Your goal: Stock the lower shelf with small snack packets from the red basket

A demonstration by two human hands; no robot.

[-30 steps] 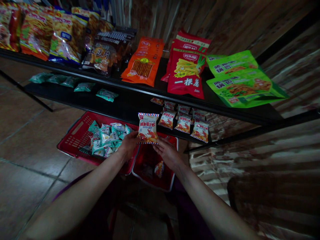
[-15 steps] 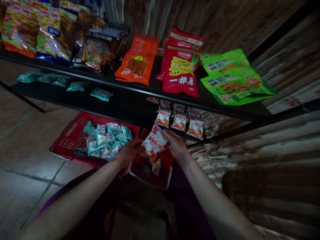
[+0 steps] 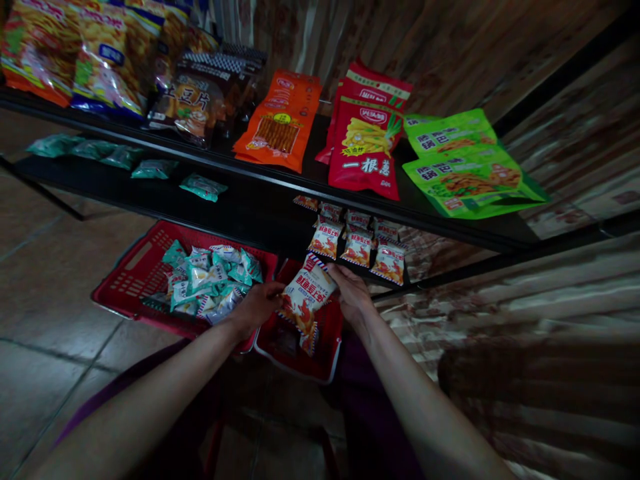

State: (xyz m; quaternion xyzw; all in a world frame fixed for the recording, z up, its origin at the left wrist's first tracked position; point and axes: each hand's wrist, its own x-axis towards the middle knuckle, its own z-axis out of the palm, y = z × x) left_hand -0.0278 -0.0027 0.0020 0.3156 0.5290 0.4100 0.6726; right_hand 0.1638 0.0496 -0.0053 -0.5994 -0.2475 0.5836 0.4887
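While left grip (image 3: 257,308) and right grip (image 3: 353,293) pinch packet (image 3: 309,291), near shelf edge (image 3: 250,245), above basket (image 3: 327,348)

The person is wearing a deep purple cloth garment (image 3: 373,407) over the legs, its color fading almost to black in the shadow between them. Both slender forearms are showing bare, and the left hand (image 3: 256,307) and right hand (image 3: 354,293) are likewise going uncovered.
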